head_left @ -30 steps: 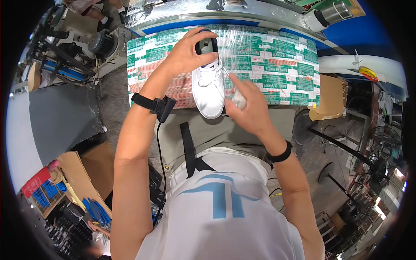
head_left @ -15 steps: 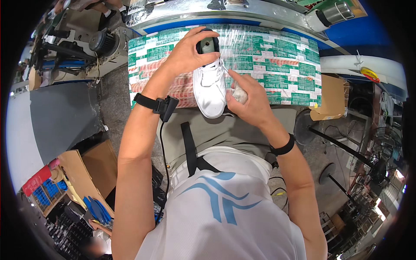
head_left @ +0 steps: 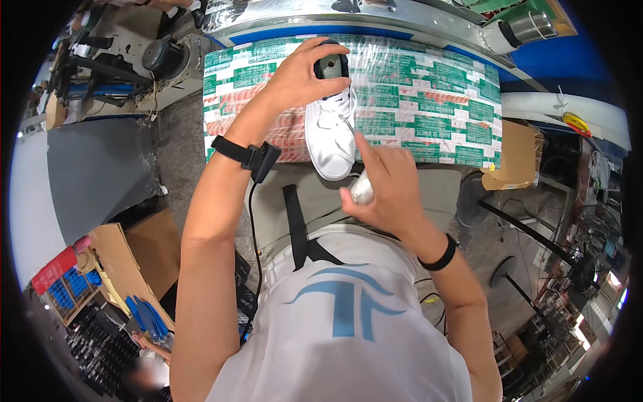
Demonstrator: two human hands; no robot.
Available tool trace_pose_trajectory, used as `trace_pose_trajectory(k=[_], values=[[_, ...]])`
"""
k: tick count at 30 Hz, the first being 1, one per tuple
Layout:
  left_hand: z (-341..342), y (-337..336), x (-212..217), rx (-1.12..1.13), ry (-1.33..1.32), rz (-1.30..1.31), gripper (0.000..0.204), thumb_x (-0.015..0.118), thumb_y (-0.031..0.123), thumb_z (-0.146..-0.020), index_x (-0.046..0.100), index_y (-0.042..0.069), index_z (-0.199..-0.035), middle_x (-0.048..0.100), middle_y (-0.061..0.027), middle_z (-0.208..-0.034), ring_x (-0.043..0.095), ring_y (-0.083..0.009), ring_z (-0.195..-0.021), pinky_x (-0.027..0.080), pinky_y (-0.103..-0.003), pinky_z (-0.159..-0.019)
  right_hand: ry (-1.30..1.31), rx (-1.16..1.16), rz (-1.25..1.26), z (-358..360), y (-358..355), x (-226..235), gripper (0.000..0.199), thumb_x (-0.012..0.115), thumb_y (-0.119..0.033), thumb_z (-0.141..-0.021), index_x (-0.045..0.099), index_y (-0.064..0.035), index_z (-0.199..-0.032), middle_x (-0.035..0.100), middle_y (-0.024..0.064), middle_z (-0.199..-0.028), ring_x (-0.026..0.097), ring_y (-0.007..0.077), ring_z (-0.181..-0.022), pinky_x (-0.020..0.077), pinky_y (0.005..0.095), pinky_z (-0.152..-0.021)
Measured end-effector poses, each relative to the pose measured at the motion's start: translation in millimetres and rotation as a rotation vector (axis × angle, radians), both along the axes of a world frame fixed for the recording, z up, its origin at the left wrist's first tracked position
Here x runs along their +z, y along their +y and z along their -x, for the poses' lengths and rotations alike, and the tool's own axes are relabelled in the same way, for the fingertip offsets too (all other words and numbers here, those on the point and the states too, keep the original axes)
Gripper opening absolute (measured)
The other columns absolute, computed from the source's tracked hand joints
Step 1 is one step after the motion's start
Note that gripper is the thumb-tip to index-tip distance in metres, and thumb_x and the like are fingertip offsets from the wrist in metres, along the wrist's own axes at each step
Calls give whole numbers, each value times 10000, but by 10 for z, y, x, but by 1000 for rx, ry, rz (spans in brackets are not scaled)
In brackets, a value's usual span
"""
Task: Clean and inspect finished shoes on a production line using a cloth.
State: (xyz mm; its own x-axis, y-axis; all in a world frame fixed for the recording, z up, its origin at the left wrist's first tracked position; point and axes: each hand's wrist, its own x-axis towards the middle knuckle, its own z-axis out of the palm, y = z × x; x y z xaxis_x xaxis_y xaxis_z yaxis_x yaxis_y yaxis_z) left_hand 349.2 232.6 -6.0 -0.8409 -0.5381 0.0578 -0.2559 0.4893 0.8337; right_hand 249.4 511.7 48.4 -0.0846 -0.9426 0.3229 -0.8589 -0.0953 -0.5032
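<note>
- While the white sneaker [head_left: 331, 134] lies on the desk [head_left: 429, 100], left hand [head_left: 305, 70] grips its heel end.
- Right hand [head_left: 388, 191], just below the toe, curled around a small pale object [head_left: 362, 192], index finger extended.

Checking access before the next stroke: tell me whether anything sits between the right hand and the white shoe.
Nothing visible does. The right hand holds a small pale object just below the white shoe's toe, its forefinger raised beside it. The left hand grips the shoe's far end.
</note>
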Motion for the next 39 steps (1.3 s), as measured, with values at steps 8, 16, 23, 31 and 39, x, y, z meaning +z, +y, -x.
trace_pose_trajectory(k=[8,16,23,31,39], values=[[30,37,-66,55,18,3,674,928,459,-828,768,226,-1440,525,-254,-1684,549,-462,-1532,510,-521,-1223,25,56,49,-40,-437,-433,888,922,-392,-746,642,78,-1445,626,116,-975,618,315,-888,468,467,-827],[-7,-5,-18,14,-16,32,639,941,353,-873,756,209,-1468,509,-252,-1685,482,-421,-1590,480,-501,-1248,-425,-3,-68,-143,-309,-193,786,902,-276,-777,658,67,-1440,686,155,-982,671,359,-888,528,505,-812],[-13,-19,-11,7,-18,51,646,947,329,-870,752,219,-1475,480,-257,-1706,483,-415,-1588,536,-499,-1192,-256,58,-34,66,-147,-179,789,892,-274,-773,658,34,-1461,676,147,-990,665,355,-910,521,493,-824],[-2,1,-67,19,28,-26,631,927,314,-878,758,227,-1479,468,-236,-1725,465,-407,-1602,563,-511,-1155,-252,59,-55,-167,-331,-275,810,884,-280,-779,639,55,-1474,665,153,-978,654,364,-901,507,505,-819],[-6,-4,-61,32,-15,12,634,924,319,-871,760,227,-1476,479,-213,-1725,475,-387,-1599,504,-520,-1223,-323,17,-31,37,-72,-225,826,883,-210,-757,633,27,-1508,700,154,-1037,677,362,-952,526,478,-858]])
